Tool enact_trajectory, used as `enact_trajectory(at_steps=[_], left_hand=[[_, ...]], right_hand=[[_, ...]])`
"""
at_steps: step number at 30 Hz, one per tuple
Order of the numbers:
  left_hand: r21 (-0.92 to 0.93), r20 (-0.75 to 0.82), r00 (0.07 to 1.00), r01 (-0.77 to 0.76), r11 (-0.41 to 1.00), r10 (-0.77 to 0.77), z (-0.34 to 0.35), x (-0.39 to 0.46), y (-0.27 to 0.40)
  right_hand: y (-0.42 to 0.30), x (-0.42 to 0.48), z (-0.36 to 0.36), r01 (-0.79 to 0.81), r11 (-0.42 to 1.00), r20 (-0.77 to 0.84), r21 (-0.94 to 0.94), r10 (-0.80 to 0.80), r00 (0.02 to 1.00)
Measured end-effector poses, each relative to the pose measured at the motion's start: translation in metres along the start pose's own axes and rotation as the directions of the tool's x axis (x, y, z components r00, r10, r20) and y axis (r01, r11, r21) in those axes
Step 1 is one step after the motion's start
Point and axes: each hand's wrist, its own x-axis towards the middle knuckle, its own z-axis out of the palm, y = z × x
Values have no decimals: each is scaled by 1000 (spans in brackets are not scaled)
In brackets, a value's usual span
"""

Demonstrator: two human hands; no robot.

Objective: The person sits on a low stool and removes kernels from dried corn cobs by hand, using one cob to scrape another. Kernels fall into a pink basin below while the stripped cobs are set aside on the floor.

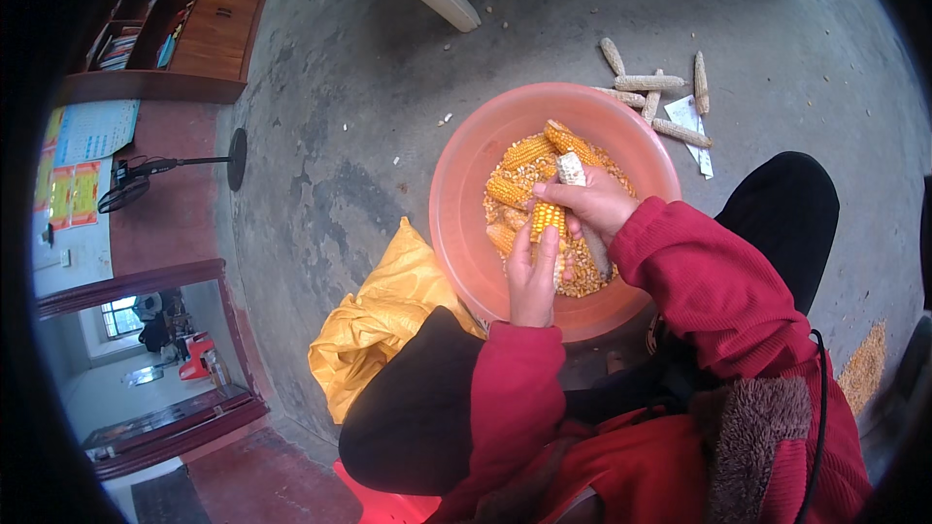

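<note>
A pink plastic basin [462,160] stands on the floor between my knees. Loose corn kernels [582,280] and several yellow corn cobs [528,151] lie in it. Above them my left hand [534,273] grips a partly shelled corn cob [547,220], fingers and thumb around its lower part. My right hand [593,200] holds a bare corn cob [571,169], pale at its upper end, which slants across beside the yellow one. The right thumb reaches to the top of the yellow cob. My palms are partly hidden.
Several stripped cobs [649,82] and a piece of white paper [684,113] lie on the floor beyond the basin. A yellow woven sack [378,306] rests at its left. Loose kernels [864,371] are heaped at the far right. A standing fan [175,162] is at left.
</note>
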Motion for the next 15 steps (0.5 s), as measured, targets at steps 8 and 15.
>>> enact_trajectory(at_steps=[8,15], left_hand=[[-92,-59,996,60,994,-66,4,-1,5],[-134,43,997,67,989,-62,-1,-1,2]], right_hand=[[-3,-2,5,7,994,46,113,-12,999],[-4,-2,3,-16,996,2,84,16,1000]])
